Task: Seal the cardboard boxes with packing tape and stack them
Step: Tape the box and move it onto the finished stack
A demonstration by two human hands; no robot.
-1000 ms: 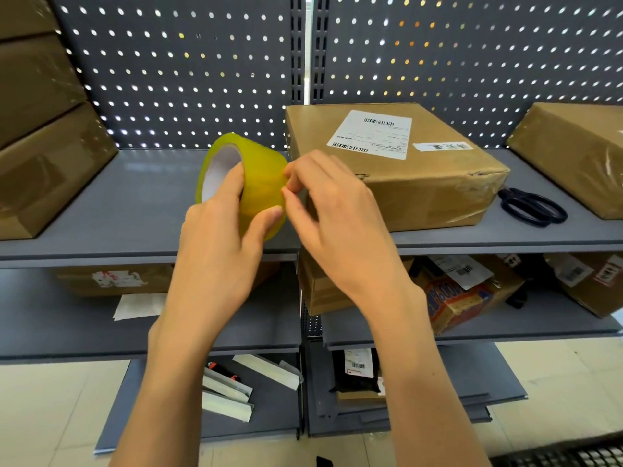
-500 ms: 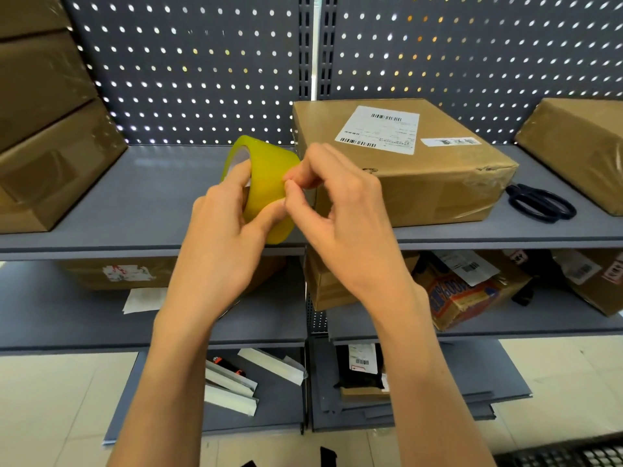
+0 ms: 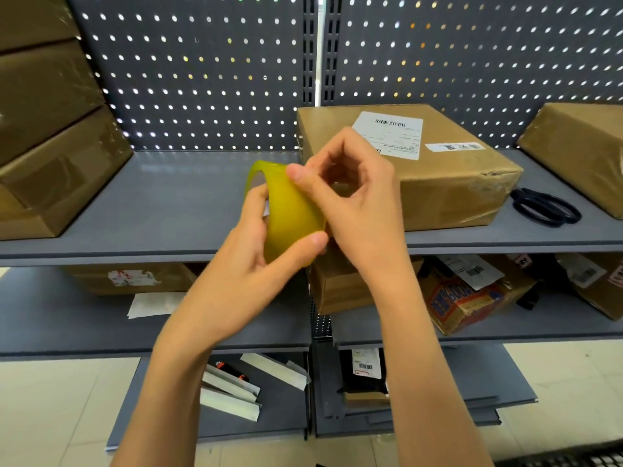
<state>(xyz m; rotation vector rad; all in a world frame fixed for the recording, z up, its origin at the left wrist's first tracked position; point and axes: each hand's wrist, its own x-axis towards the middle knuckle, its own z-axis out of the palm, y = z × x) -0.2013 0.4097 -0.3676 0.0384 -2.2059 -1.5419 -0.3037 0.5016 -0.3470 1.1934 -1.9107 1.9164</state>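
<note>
- Tape roll (image 3: 290, 210), yellow, sits in my left hand (image 3: 249, 261) in the head view, held up in front of the upper shelf (image 3: 175, 203) and just left of the labelled cardboard box (image 3: 438, 176).
- My left hand grips the roll, thumb (image 3: 312, 238) across the outer face and fingers reaching to the core side.
- My right hand (image 3: 350, 197) rests its thumb tip on the upper edge of the roll with the other fingers curled above; whether it pinches a loose tape end, I cannot tell.
- Compared with a second ago, the roll has turned so that I now see mostly its broad outer face and little of the core opening, and the right hand has shifted along the rim.
- I read this as a continued hunt for the tape's free end; no strip is pulled out, so sealing has not begun.
- Black scissors (image 3: 546, 207) lie on the shelf right of the box, untouched.
- More boxes are stacked at far left (image 3: 57, 170).
</note>
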